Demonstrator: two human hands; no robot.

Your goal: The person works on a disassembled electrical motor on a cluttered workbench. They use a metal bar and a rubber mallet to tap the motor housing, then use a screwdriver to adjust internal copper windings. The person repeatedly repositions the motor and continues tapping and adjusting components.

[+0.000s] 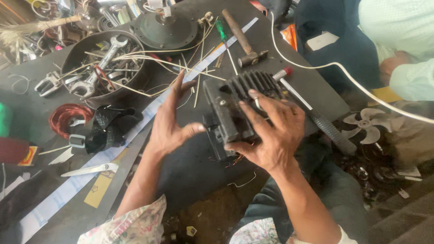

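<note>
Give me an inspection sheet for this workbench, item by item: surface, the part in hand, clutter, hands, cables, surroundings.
Surface: dark workbench, with a pale strip lying diagonally across it.
Job's things: black finned metal block, tilted, at the bench's near edge.
Clutter: hammer, green-handled screwdriver, scissors, copper wire coil, bowl of wrenches, round dark motor housing, thin sticks.
Hands: right hand grips the block, fingers over its fins; left hand open beside it, whether touching is unclear.
Cables: white cable crosses the bench's far right corner.
Surroundings: another person's sleeve at upper right; grey fan blade on the ground.
</note>
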